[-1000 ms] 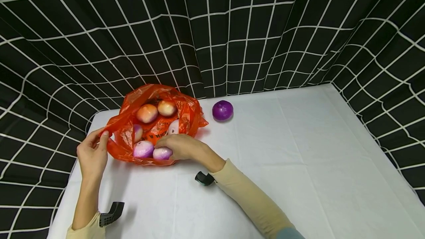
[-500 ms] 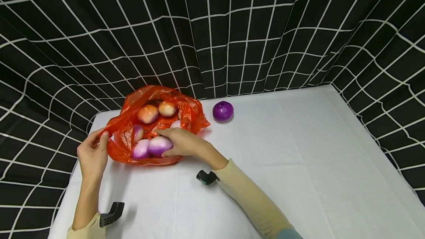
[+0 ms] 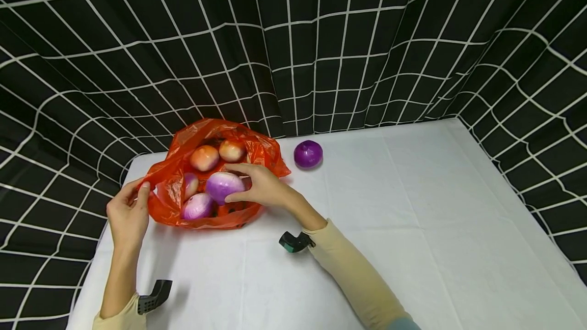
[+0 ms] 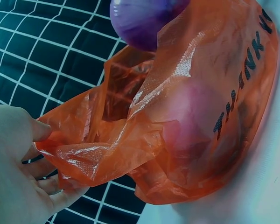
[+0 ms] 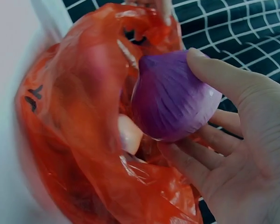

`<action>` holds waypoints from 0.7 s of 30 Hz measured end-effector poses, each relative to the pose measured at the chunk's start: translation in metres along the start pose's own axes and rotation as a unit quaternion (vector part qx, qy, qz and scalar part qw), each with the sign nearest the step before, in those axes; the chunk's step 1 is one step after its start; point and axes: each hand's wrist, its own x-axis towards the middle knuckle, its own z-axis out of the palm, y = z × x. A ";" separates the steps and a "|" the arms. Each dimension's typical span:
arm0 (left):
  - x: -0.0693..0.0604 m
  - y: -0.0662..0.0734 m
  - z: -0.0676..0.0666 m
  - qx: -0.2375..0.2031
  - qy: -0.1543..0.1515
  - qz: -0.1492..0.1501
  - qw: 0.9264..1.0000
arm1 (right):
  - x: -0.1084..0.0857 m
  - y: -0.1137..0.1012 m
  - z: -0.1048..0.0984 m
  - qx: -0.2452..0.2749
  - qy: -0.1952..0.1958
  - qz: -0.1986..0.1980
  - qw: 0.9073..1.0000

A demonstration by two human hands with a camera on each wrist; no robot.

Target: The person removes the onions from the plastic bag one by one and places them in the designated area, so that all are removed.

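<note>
The red-orange bag (image 3: 270,157) you hold is thin, see-through plastic, crinkled and glossy along its creases. The purple-and-white onion (image 3: 223,187) in your right hand (image 3: 263,186) is smooth and finely ribbed, with a soft sheen. The deep purple onion (image 3: 308,155) beside the bag looks glossier. The white tablecloth (image 3: 412,218) before you is matt cloth, lightly creased; the black grid curtain (image 3: 330,39) is matt fabric too. Your cream sleeve (image 3: 357,276) is matt cloth, the wrist camera (image 3: 155,297) dark plastic.
</note>
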 end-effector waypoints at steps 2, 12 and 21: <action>0.000 0.000 0.000 -0.001 -0.001 -0.002 1.000 | -0.002 -0.001 -0.003 0.031 0.010 0.013 0.999; 0.001 0.002 -0.001 -0.001 -0.001 -0.010 1.000 | -0.011 -0.008 -0.020 0.185 0.037 0.078 0.979; 0.001 0.001 -0.001 0.007 -0.007 -0.023 1.000 | -0.020 -0.012 -0.040 0.299 0.091 0.141 0.939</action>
